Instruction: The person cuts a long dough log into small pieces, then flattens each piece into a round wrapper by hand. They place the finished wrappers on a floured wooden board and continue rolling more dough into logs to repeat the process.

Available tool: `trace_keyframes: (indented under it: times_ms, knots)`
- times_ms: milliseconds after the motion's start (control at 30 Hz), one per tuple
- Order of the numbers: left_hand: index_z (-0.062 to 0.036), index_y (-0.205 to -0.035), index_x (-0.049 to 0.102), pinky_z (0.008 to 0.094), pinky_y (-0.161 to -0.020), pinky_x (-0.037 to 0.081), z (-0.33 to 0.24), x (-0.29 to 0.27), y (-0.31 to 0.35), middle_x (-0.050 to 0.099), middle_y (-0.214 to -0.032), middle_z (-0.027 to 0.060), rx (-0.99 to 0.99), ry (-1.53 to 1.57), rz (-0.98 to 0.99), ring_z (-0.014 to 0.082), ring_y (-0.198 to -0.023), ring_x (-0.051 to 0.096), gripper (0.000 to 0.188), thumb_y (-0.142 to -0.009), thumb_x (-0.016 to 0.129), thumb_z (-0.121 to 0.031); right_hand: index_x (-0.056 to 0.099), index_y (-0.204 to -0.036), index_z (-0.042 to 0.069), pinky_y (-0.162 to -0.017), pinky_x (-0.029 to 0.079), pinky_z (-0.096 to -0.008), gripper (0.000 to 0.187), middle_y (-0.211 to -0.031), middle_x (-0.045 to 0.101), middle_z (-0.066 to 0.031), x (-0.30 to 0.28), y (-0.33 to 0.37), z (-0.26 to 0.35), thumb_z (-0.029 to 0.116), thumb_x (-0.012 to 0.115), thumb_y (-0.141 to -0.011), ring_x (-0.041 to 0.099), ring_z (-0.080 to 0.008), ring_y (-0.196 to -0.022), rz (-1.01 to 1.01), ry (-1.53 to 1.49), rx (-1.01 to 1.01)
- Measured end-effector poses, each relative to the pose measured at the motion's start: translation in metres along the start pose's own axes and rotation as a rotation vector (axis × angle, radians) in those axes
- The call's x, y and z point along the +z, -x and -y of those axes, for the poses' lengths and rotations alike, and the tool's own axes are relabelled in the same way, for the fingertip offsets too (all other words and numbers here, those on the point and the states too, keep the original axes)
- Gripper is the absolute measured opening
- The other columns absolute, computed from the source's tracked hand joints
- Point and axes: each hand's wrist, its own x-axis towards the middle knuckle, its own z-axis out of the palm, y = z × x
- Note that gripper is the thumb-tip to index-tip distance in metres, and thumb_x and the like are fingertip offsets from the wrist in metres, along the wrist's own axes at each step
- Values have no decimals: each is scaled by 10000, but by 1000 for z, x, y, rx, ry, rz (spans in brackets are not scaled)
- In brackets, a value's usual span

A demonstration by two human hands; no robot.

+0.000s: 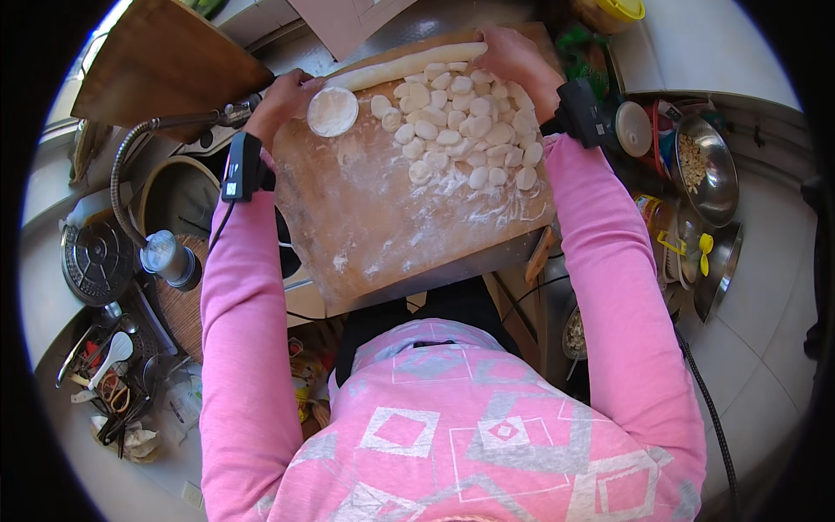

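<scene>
A long pale rope of dough [400, 66] lies along the far edge of a floured wooden board [348, 209]. My left hand [290, 96] is closed at its left end, with the fingertips partly hidden. At the opposite end, my right hand [515, 59] grips the dough, its fingers bent round it. A small round container of white flour [332, 111] stands just beside my left hand. Many small flattened dough pieces [470, 122] are spread over the board's right half, below the rope. Loose flour dusts the wood around them.
To the left are a flexible hose faucet [126, 187], a leaning wooden board [170, 65], a dark round pot [178, 191] and a heap of utensils [113, 374]. A metal bowl of chopped food [706, 170] and a yellow-lidded container [609, 12] are on the right.
</scene>
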Motion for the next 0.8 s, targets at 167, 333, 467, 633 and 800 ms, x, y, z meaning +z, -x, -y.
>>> trace_keyframes:
  times_ms: [167,333,467,633,800]
  knots:
    - [-10,-1148,689,335,-871,518,-14,-16,3,710,-1074,125,40,-118,175,216,-967,654,372,-912,721,-296,677,-1164,72,-884,526,-453,413,-1055,717,-172,-12,12,28,274,737,-808,669,-370,-1015,-129,239,-112]
    - [-8,-1123,688,369,-873,528,-2,-15,15,709,-1089,174,309,-173,195,296,-975,665,330,-884,731,-233,700,-1124,64,-898,525,-452,359,-1075,713,-169,-28,35,64,269,715,-829,665,-367,-1034,-242,139,-90]
    - [8,-1041,656,425,-895,498,-3,0,27,639,-1074,231,441,-374,-105,398,-1007,619,215,-912,652,-164,705,-1115,70,-882,531,-440,352,-1053,720,-168,-35,45,87,275,729,-829,671,-360,-1026,-208,29,10]
    - [-2,-1017,611,454,-835,521,-16,-10,32,678,-1012,244,268,-211,-166,422,-961,647,204,-863,702,-100,709,-1100,87,-857,537,-423,349,-1030,728,-145,-42,59,103,284,723,-813,685,-350,-989,-354,-90,-15]
    - [-49,-1082,582,445,-812,537,-32,-45,50,680,-982,209,478,-197,-448,412,-929,652,256,-855,701,-50,708,-1092,79,-799,553,-377,335,-983,733,-139,-58,96,103,282,718,-825,708,-319,-904,-442,-314,-36]
